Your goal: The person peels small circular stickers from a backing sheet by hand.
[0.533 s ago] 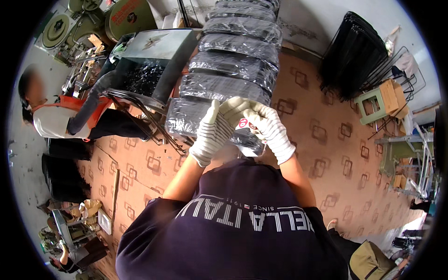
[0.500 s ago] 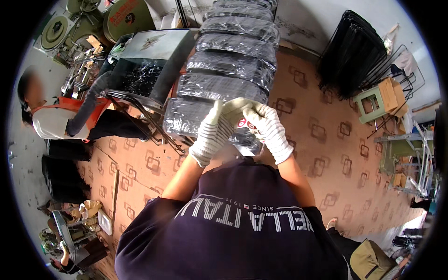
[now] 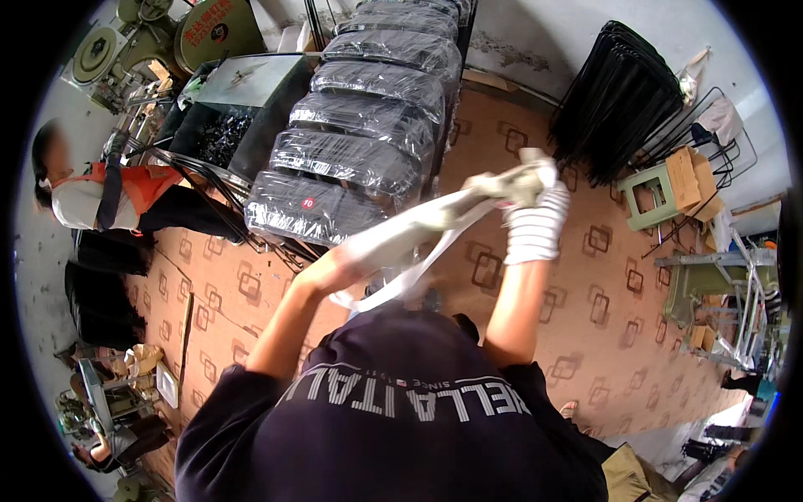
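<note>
Closest is the dark printed shirt (image 3: 385, 435) of the person, with both bare forearms reaching forward from its sleeves. Both hands wear whitish gloves, the right one plainly striped. The left hand (image 3: 431, 216), smeared by motion, stretches across toward the right hand (image 3: 529, 191), and their fingers come together over the patterned floor (image 3: 585, 335). The right fingers are bent in tightly on the upper end of a white strip (image 3: 410, 280); a bit of red shows there. How far the left fingers are open, and whether they grip anything, I cannot tell for the blur. The strip hangs in a loose curve below the left hand.

Left of the hands, the nearest black bundle (image 3: 280, 222) in clear film carries a round red sticker (image 3: 308, 203) on its top. More wrapped bundles (image 3: 360, 109) run in a row behind it toward the wall.

Farther left, a co-worker (image 3: 88, 201) in a red-orange apron stands near an open metal box (image 3: 272, 138) of small dark pieces. To the far right, a green stool (image 3: 651, 197) stands near black stacked frames (image 3: 619, 100).
</note>
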Action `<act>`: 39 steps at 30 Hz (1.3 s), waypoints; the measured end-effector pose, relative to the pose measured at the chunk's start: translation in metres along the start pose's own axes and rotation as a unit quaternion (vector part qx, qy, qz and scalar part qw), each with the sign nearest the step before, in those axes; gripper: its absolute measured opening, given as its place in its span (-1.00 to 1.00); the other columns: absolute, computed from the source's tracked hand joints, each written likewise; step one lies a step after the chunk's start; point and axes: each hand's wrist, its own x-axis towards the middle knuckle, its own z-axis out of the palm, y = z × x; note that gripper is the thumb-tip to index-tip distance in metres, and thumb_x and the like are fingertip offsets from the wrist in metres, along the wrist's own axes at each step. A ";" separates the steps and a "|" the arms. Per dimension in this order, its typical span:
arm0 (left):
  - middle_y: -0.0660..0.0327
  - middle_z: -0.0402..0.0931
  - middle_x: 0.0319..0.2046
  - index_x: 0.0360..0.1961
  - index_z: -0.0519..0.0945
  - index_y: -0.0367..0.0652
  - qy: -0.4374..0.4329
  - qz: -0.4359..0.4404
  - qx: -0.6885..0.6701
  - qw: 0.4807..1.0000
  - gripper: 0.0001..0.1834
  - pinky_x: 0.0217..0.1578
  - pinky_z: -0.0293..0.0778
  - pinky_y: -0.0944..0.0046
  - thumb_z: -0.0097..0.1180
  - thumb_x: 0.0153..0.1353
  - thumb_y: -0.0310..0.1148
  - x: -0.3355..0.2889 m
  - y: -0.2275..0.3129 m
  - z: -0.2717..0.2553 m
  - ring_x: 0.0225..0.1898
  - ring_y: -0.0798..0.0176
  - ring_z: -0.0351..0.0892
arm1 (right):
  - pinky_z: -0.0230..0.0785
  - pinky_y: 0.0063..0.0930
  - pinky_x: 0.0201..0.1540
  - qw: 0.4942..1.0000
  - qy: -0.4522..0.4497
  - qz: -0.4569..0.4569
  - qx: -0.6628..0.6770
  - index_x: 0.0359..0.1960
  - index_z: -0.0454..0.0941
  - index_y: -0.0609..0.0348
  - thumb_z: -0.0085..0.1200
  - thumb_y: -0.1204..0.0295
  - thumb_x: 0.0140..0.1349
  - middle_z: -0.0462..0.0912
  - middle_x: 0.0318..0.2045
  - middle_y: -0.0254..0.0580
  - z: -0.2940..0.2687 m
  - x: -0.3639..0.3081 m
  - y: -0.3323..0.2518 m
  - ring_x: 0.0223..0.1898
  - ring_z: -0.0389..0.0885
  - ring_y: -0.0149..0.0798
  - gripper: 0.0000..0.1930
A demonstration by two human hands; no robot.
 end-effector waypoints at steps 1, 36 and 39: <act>0.10 0.25 0.20 0.24 0.22 -0.18 0.045 -0.026 0.020 0.998 -0.34 0.05 0.24 0.29 -0.03 0.21 -0.03 -0.019 -0.011 -0.014 0.13 0.27 0.31 | 0.36 -0.55 -0.65 0.996 0.002 -0.076 0.042 -0.40 0.55 0.31 0.04 0.38 0.14 0.51 -0.66 -0.22 -0.004 0.014 -0.026 -0.76 0.35 -0.43 -0.80; 0.24 0.58 -0.40 -0.29 0.54 -0.35 0.242 0.230 0.025 0.942 -0.88 -0.30 0.44 0.52 0.12 0.15 -0.53 -0.030 -0.015 0.045 -0.35 0.50 0.52 | 0.31 -0.73 -0.45 0.915 -0.230 -0.135 -0.302 -0.07 0.47 0.33 -0.08 0.52 0.27 0.60 -0.45 -0.26 -0.018 -0.165 0.091 -0.50 0.42 -0.56 -0.76; 0.24 0.58 -0.41 -0.30 0.54 -0.35 0.237 0.242 -0.023 0.941 -0.89 -0.31 0.44 0.51 0.11 0.16 -0.51 -0.031 -0.016 0.040 -0.37 0.48 0.53 | 0.30 -0.71 -0.44 0.898 -0.248 -0.127 -0.341 -0.08 0.47 0.34 -0.09 0.53 0.27 0.59 -0.46 -0.27 -0.017 -0.161 0.094 -0.50 0.41 -0.58 -0.77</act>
